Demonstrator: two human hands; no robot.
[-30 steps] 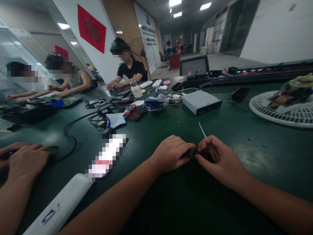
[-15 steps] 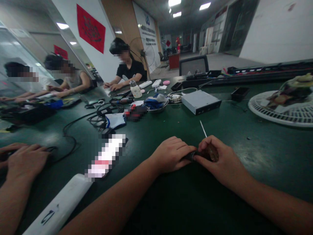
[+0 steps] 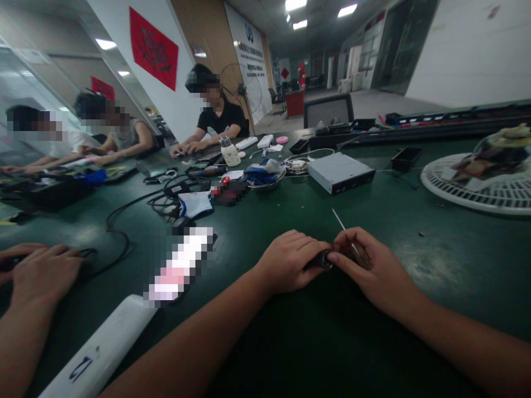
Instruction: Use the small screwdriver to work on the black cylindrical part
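We're clasping a dark, rounded part (image 3: 324, 259) in our left hand (image 3: 290, 260), fingers curled round it, its ring-like end facing our right hand (image 3: 369, 260). Both hands are working low over the smooth green surface (image 3: 456, 271). Right fingers are grasping a screwdriver (image 3: 360, 254): brownish translucent handle, thin straight metal shaft pointing away from us. Right thumb is touching the part's end.

Containers: shallow round bowl (image 3: 269, 188) is holding bunched blue-and-white cloth (image 3: 265, 170). White plastic basket (image 3: 477, 207), slotted rim, is holding dark and brown items we can't identify. Flat grey metal box (image 3: 342, 170) is sitting between them.
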